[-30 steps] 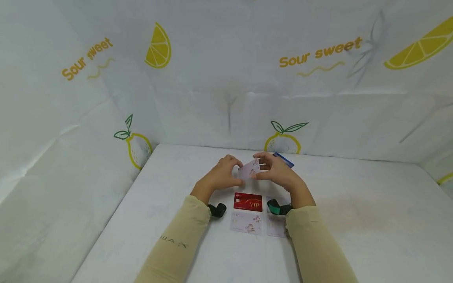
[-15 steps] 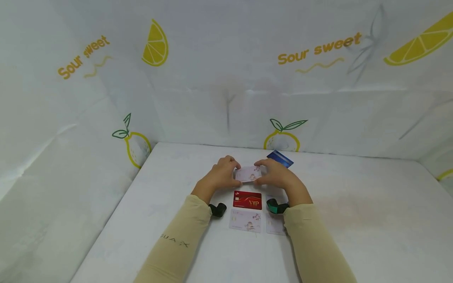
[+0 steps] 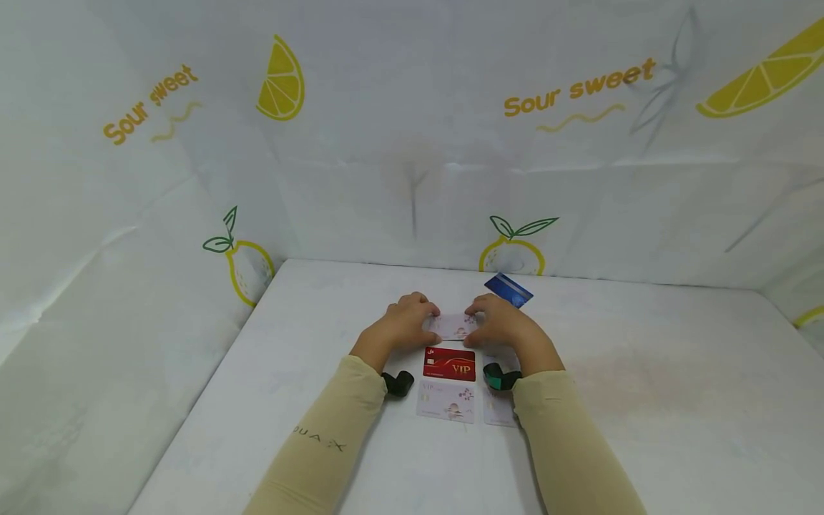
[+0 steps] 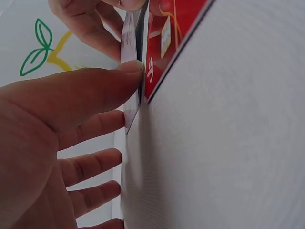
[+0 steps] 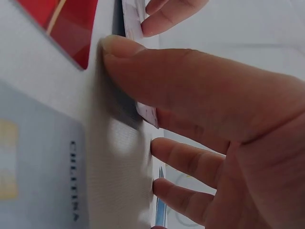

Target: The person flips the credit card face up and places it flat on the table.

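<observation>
My left hand (image 3: 400,323) pinches the left end of a pale pink card (image 3: 453,327) between thumb and fingers. At its other end, the right hand (image 3: 505,325) grips the same card. In the left wrist view the card (image 4: 129,43) stands slightly off the white surface, tilted, its gap dark beneath. The right wrist view shows the thumb along the near edge and a finger at the far edge. Just in front of it lies a red VIP card (image 3: 449,365), flat. Nearer still is another pale pink card (image 3: 445,402).
Further pale cards (image 3: 498,409) lie under the right wrist, partly hidden by it. A blue card (image 3: 508,290) rests askew behind the right hand. The white table (image 3: 644,436) meets a lemon-print backdrop (image 3: 412,143) at its far edge.
The right hand has taken hold of the card's right end. Both hands have brought the card level and lowered it towards the table, behind the red card. More of the blue card shows.
</observation>
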`<state>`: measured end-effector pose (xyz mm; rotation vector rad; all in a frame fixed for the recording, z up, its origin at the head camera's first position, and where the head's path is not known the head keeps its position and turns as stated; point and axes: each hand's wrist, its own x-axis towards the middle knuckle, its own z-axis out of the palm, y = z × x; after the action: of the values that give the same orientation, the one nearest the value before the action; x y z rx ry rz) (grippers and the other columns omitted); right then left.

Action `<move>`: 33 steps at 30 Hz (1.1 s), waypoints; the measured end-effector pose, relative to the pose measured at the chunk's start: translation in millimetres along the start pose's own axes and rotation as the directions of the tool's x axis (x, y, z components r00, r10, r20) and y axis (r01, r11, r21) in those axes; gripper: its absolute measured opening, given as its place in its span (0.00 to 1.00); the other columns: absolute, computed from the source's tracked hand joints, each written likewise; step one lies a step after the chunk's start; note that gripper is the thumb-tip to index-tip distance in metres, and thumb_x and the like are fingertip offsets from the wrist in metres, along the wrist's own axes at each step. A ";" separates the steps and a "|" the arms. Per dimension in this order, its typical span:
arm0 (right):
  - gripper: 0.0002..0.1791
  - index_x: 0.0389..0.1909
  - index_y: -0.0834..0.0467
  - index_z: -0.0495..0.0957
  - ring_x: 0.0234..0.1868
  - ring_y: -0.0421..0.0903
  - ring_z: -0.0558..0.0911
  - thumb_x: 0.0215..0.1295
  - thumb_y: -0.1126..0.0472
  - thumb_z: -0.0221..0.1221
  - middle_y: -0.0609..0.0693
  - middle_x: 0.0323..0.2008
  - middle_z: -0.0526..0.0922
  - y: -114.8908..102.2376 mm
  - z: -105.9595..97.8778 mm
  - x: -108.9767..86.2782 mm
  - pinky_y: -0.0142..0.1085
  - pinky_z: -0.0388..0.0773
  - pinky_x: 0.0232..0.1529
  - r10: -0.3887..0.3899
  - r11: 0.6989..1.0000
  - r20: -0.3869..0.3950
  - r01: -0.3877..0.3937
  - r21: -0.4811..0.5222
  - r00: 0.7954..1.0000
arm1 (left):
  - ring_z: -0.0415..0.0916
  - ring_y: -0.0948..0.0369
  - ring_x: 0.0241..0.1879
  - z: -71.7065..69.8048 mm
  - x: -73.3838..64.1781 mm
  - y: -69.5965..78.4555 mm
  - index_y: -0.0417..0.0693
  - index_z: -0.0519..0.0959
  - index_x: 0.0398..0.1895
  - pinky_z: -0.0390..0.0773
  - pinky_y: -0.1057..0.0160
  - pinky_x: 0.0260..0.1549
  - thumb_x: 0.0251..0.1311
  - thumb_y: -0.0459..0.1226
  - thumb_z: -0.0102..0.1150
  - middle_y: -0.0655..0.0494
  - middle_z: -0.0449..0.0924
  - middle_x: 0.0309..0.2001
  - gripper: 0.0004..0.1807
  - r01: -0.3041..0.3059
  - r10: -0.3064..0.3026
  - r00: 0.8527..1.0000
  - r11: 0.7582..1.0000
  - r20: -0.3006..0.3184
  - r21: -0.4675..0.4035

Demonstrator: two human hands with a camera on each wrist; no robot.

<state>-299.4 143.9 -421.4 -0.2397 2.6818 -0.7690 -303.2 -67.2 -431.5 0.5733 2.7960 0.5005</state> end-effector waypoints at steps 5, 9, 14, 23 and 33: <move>0.32 0.59 0.52 0.78 0.72 0.61 0.62 0.51 0.51 0.73 0.57 0.71 0.64 1.5 0.2 0.6 0.63 0.64 0.64 0.007 1.000 0.006 -0.007 -0.004 1.000 | 0.64 0.54 0.63 -0.1 -0.2 -0.8 0.57 0.77 0.60 0.65 0.48 0.63 0.57 0.49 0.68 0.54 0.69 0.62 0.26 -0.006 0.006 1.000 1.000 -0.002 -0.007; 0.28 0.57 0.53 0.79 0.72 0.62 0.61 0.55 0.50 0.71 0.58 0.72 0.64 3.4 -1.4 1.2 0.63 0.63 0.65 -0.015 1.000 0.012 0.015 -0.015 1.000 | 0.64 0.54 0.64 0.2 0.2 -2.3 0.57 0.78 0.58 0.65 0.48 0.63 0.58 0.49 0.68 0.55 0.68 0.63 0.25 -0.008 0.008 1.000 1.000 -0.003 -0.009; 0.21 0.54 0.54 0.81 0.73 0.63 0.60 0.60 0.52 0.66 0.59 0.71 0.65 5.5 -2.8 1.9 0.62 0.63 0.66 -0.036 0.999 0.009 0.036 -0.010 0.999 | 0.64 0.54 0.64 0.1 0.6 -3.6 0.57 0.78 0.58 0.65 0.47 0.64 0.58 0.49 0.68 0.55 0.68 0.64 0.25 -0.003 0.003 1.000 1.000 0.001 -0.011; 0.21 0.50 0.52 0.82 0.72 0.63 0.61 0.54 0.55 0.71 0.59 0.71 0.66 5.3 -1.7 1.0 0.63 0.64 0.65 -0.028 1.000 -0.010 0.028 0.005 1.000 | 0.64 0.54 0.64 0.2 0.4 -3.1 0.58 0.78 0.59 0.65 0.48 0.64 0.58 0.49 0.68 0.55 0.68 0.63 0.25 0.003 -0.003 1.000 1.000 0.006 -0.018; 0.19 0.49 0.53 0.82 0.72 0.61 0.62 0.55 0.55 0.71 0.58 0.69 0.67 7.6 0.7 3.3 0.62 0.63 0.66 -0.026 1.000 -0.029 0.027 0.016 0.999 | 0.63 0.53 0.66 -0.3 0.4 -3.0 0.57 0.78 0.59 0.64 0.47 0.65 0.58 0.46 0.68 0.54 0.68 0.65 0.24 0.001 -0.001 1.000 1.000 0.005 -0.020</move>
<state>-302.7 149.1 -427.0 -0.2630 2.7033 -0.8077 -304.6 -69.7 -432.5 0.5686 2.7829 0.5263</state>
